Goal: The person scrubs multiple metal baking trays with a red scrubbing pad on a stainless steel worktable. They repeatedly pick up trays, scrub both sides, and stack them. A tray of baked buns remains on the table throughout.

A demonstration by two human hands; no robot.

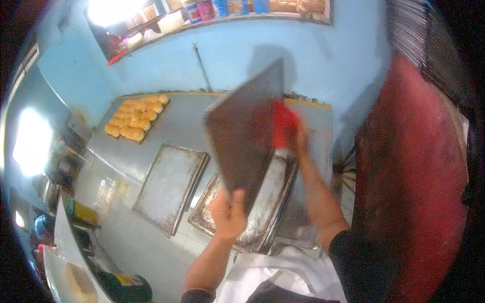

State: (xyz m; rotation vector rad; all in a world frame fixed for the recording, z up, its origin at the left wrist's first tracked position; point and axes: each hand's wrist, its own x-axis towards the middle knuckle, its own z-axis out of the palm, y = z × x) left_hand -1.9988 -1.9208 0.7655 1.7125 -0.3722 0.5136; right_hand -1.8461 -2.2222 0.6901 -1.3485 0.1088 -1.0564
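My left hand (228, 214) grips the lower edge of a dark baking tray (245, 131), thumb on the near side. The tray stands tilted up on edge in the air, blurred by motion. On its right side, my right hand (301, 139) is closed on a flat red thing (286, 123) pressed close to the tray; blur hides whether it is a cloth or something stiff. Beneath them, worn metal baking trays (265, 212) lie stacked on the table. Left of that stack lies another scuffed baking tray (172, 187).
At the table's far left sits a tray of golden bread rolls (135, 118). A blue wall (227, 55) rises behind the grey table (177, 113), with a shelf opening of tubs (220, 7) above. A red surface (409, 177) stands to the right. A dark green container (126, 287) is low at left.
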